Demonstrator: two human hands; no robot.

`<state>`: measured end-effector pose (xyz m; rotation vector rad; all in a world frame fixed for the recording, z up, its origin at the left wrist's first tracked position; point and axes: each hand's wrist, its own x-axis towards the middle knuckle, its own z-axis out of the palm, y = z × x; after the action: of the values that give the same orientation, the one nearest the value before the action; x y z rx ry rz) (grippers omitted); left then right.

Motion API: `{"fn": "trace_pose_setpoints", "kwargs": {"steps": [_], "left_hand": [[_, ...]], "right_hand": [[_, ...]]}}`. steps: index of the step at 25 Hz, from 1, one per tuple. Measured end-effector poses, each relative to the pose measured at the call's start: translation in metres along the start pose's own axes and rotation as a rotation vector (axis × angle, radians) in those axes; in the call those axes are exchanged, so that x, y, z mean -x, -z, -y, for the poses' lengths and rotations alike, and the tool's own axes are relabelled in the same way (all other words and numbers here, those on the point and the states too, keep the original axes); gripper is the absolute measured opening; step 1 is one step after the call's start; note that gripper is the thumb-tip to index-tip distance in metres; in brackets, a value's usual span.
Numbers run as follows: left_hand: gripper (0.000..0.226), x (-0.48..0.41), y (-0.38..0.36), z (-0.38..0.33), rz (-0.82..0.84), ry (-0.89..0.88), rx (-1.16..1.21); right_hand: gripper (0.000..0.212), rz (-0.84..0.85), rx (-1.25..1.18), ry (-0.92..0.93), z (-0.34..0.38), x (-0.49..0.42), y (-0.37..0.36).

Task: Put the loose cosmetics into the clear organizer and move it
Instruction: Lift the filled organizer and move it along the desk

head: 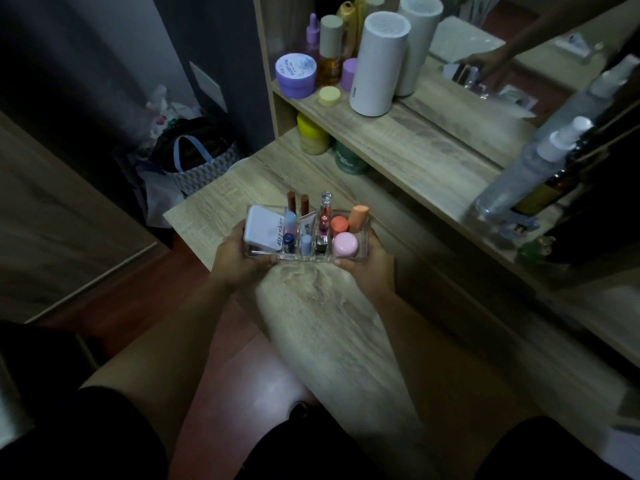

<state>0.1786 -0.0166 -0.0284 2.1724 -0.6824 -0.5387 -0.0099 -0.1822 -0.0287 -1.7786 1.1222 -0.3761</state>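
The clear organizer (362, 252) is held over the wooden vanity top (221, 202), near its left end. My left hand (239, 261) grips its left end and my right hand (369, 270) grips its right end. Inside stand a white compact box (261, 228), two brown-red lipsticks (297, 202), a small white tube (308, 221), a silver-capped gloss (325, 211), blue-capped sticks (305, 243), and pink (344, 244) and orange (339, 224) round caps. Whether the organizer touches the tabletop I cannot tell.
A raised shelf (398, 133) behind holds a purple jar (296, 74), bottles and a white cylinder (379, 64) before a mirror. A yellow jar (311, 133) and a green jar (349, 161) sit under the shelf. Spray bottles (530, 168) stand at right. Bags (194, 157) lie on the floor at left.
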Motion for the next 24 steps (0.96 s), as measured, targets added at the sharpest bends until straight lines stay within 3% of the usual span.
{"fn": "trace_pose_setpoints", "kwargs": {"steps": [7,11,13,15,19,24], "left_hand": [[0.088,0.009,-0.026,-0.033,0.139,-0.137,-0.031],[0.09,0.016,-0.054,-0.054,0.251,-0.194,-0.02],[0.091,0.022,-0.071,-0.066,0.33,-0.21,-0.028],[0.092,0.029,-0.088,-0.079,0.407,-0.225,-0.035],[0.085,0.046,-0.12,-0.099,0.542,-0.247,-0.036],[0.083,0.059,-0.158,-0.124,0.699,-0.327,-0.031]], "right_hand": [[0.105,-0.151,-0.114,-0.059,-0.021,0.039,0.037],[0.092,-0.319,-0.135,-0.082,-0.042,0.07,0.06],[0.083,-0.369,-0.272,-0.104,-0.052,0.088,0.07],[0.091,-0.4,-0.332,-0.12,-0.064,0.105,0.08],[0.102,-0.495,-0.167,-0.199,-0.094,0.133,0.1],[0.093,-0.538,-0.131,-0.35,-0.12,0.156,0.119]]}}
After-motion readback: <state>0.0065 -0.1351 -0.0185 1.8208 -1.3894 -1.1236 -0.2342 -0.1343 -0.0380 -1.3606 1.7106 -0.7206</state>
